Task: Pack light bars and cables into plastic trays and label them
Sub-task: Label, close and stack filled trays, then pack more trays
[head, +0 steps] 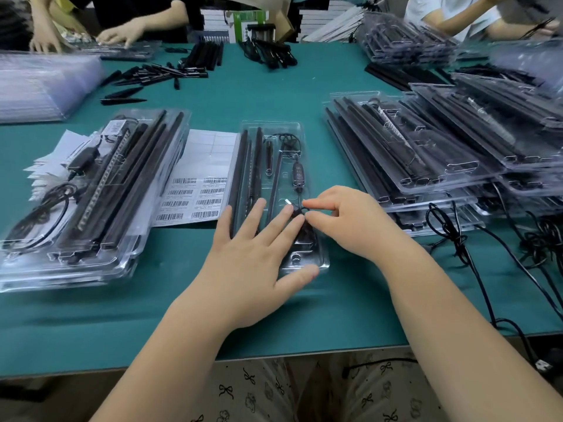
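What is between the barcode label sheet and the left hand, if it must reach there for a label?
Nothing visible blocks it. The left hand lies flat on the near end of the tray, and the label sheet lies uncovered just left of that tray on the green table.

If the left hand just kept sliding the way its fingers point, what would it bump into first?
The left hand lies flat on the clear tray, fingers aimed up the table. They would probably first meet the cable's USB plug just ahead of the fingertips, then the inline controller, though depth is hard to judge.
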### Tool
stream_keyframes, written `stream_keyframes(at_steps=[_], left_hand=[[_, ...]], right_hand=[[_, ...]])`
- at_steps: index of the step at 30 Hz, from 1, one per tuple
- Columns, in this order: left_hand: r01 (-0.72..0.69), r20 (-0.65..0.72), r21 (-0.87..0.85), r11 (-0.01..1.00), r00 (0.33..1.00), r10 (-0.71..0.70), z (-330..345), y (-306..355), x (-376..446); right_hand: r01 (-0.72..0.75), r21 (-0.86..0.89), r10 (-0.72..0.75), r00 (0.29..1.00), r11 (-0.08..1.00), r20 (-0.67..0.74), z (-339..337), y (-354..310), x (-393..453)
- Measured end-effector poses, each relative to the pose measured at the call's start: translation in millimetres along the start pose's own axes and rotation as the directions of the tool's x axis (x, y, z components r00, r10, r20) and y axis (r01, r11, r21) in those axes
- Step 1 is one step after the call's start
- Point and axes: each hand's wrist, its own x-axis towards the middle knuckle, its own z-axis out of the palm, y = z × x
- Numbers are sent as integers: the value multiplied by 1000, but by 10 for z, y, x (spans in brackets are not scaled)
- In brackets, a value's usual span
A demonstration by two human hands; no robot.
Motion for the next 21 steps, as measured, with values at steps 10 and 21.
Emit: stream_keyframes(at_steps=[10,21], left_hand=[[7,45,-9,1000,999,-6,22,-26,-10],[-28,-150,-308,951,989,-19,-256,-98,-169]], right_hand=[[170,-305,-123,978,937,168,75,-102,-219],[150,-90,-116,944,985,307,55,91,-317]])
